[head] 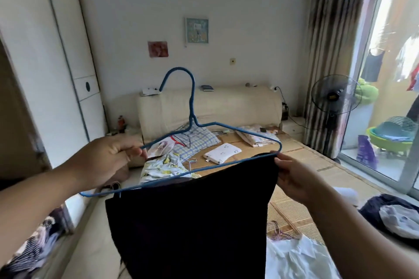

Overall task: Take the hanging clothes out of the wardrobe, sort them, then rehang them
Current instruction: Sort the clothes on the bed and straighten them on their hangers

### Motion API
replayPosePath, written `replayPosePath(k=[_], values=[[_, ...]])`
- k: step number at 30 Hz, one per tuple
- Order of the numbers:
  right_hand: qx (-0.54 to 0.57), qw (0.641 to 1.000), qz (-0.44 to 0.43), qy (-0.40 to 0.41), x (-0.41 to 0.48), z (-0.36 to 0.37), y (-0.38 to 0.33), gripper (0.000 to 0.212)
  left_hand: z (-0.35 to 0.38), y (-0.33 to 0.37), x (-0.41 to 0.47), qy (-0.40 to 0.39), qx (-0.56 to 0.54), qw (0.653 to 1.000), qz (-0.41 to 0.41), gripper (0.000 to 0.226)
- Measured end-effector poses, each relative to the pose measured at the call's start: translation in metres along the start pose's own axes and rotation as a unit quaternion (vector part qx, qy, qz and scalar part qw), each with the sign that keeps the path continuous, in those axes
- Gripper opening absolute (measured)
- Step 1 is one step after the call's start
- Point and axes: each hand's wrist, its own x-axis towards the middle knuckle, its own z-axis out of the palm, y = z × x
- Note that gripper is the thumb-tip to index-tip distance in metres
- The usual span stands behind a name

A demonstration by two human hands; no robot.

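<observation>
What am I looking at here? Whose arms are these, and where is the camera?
There is no machine here. These are a person's two bare arms, seen from one wide-angle camera worn on the head, looking forward and down. The left hand pinches one shoulder of a blue wire hanger. A black garment hangs from the hanger's lower bar. The right hand holds the cloth's top corner at the hanger's other end. Beyond them is a bed with a printed garment and other clothes lying on it. A white wardrobe stands on the left, and a fan stands by the window.
</observation>
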Motion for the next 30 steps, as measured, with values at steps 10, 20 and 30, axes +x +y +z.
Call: replayPosePath(k=[10,20,30], values=[[0.103,0.989,0.044,-0.098,0.053,0.051,0.087,0.072,-0.048,-0.045,-0.032,0.043,0.071,0.994,-0.065,0.039],[0.103,0.986,0.01,-0.132,0.09,0.212,0.182,0.03,-0.153,-0.196,-0.066,0.12,0.08,0.985,-0.091,0.015],[-0.007,0.996,-0.037,-0.084,0.186,0.405,0.311,0.015,-0.29,-0.345,-0.053,0.151,0.074,0.981,-0.098,0.02]])
